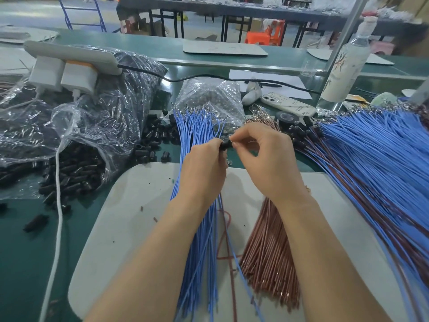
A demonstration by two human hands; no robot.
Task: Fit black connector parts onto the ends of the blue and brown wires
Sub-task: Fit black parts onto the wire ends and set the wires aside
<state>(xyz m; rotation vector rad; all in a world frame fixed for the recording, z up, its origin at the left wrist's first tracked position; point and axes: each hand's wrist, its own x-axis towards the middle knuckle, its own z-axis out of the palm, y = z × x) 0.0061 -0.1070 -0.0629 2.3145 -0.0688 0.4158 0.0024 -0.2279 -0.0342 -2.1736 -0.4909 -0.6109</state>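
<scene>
Black connector [224, 145] pinched between left hand [204, 168], right hand [267, 159]; wire seemingly entering.

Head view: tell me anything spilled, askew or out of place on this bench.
Black connector parts have spilled from the open plastic bag onto the green bench, with a stray lying apart. A power strip sits tilted atop a second bag.
</scene>
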